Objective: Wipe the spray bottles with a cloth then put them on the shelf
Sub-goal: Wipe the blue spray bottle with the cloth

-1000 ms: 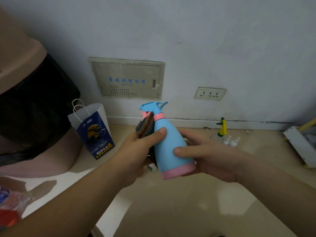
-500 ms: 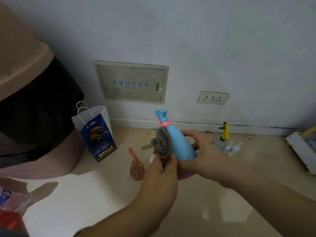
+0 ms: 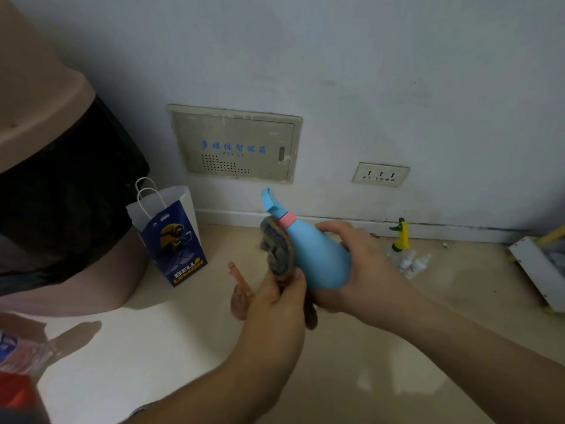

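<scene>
A light blue spray bottle [image 3: 318,258] with a pink collar and blue trigger head tilts up to the left at the frame's centre. My right hand [image 3: 363,270] grips its lower body from the right. My left hand [image 3: 278,298] pinches a grey-brown cloth [image 3: 276,252] and presses it against the bottle's left side. On the floor behind my left hand stands a brown translucent spray bottle [image 3: 240,296], partly hidden. A clear bottle with a yellow-green trigger [image 3: 400,237] and two small white bottles [image 3: 412,264] sit by the wall. No shelf is visible.
A blue and white paper bag [image 3: 171,237] stands on the floor at the left. Beside it is a large pink bin with a black liner [image 3: 61,191]. A white rack [image 3: 538,267] sits at the right edge. Plastic packaging [image 3: 21,353] lies at bottom left.
The bottle has turned from upright to tilted with its head up-left. My left hand shifted the cloth from the neck down along the bottle's left side. The view dropped slightly.
</scene>
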Motion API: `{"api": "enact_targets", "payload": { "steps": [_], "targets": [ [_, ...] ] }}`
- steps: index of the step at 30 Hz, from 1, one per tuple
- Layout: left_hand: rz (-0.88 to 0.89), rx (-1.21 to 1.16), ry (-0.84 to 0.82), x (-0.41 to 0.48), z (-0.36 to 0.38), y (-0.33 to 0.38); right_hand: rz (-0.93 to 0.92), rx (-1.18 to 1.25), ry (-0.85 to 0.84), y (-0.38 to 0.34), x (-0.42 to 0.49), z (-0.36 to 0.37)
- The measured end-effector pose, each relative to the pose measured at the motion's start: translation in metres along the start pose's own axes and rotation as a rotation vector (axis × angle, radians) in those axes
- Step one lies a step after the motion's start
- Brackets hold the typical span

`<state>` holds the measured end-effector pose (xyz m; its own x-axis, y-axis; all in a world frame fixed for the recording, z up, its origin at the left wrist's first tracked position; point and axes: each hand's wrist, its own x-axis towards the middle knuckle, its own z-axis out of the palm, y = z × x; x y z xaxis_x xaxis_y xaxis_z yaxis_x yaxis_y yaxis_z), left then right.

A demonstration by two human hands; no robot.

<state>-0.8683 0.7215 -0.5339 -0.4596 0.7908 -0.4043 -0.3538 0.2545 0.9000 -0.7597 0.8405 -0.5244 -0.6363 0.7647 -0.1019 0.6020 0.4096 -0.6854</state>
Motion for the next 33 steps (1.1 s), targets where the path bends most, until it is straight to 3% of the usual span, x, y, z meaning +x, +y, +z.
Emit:
{"api": "enact_targets", "payload": {
  "steps": [5, 10, 12, 15, 17, 20, 26, 33],
  "targets": [
    [-0.135, -0.248, 0.099, 0.025, -0.013, 0.029, -0.109, -0.218, 0.037, -0.006, -0.004, -0.002],
    [-0.094, -0.236, 0.063, 0.032, -0.018, 0.038, -0.169, -0.345, -0.010, -0.017, -0.009, 0.001],
    [-0.112, -0.283, 0.078, 0.035, -0.022, 0.042, -0.049, -0.051, -0.058, -0.019, -0.009, -0.007],
    [-0.120, -0.338, 0.051, 0.039, -0.029, 0.050, 0.318, 0.607, -0.144, -0.015, -0.005, -0.017],
    [-0.123, -0.369, 0.040, 0.039, -0.030, 0.051, 0.477, 0.805, -0.274, -0.009, -0.003, -0.019],
    [-0.083, -0.377, 0.063, 0.036, -0.026, 0.053, 0.510, 0.934, -0.356, -0.005, -0.004, -0.017],
    [0.023, -0.241, 0.117, 0.037, -0.020, 0.056, 0.469, 1.086, -0.287, -0.006, -0.001, -0.014],
    [0.172, 0.050, 0.338, 0.046, -0.023, 0.047, 0.618, 1.173, -0.181, -0.013, 0.008, -0.013]
  ]
}}
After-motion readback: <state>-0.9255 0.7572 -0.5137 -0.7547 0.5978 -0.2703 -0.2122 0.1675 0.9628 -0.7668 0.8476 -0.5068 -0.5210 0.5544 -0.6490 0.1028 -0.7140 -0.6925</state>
